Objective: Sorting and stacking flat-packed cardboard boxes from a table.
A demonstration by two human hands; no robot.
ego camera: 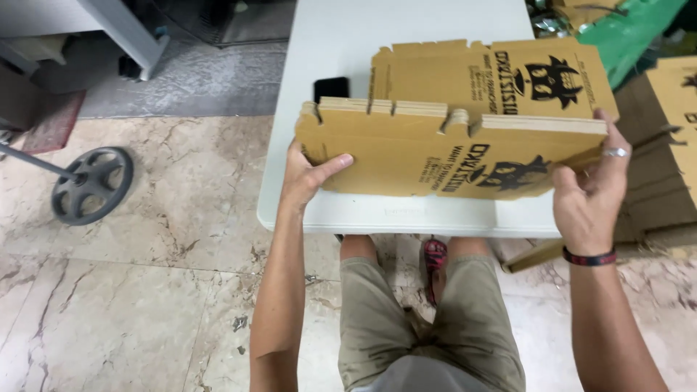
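A stack of flat brown cardboard box blanks [406,156] with black printing stands on edge over the white table [341,58], held between both hands. My left hand [308,174] grips its left end, thumb across the front face. My right hand [592,192], with a ring and a dark wristband, clasps the right end. Another flat printed cardboard blank [465,76] lies on the table just behind the held stack.
A black phone [330,87] lies on the table behind the stack's left end. More cardboard [671,145] is piled at the right, with a green object [628,29] above it. A wheel on a metal bar [91,185] rests on the marble floor at left.
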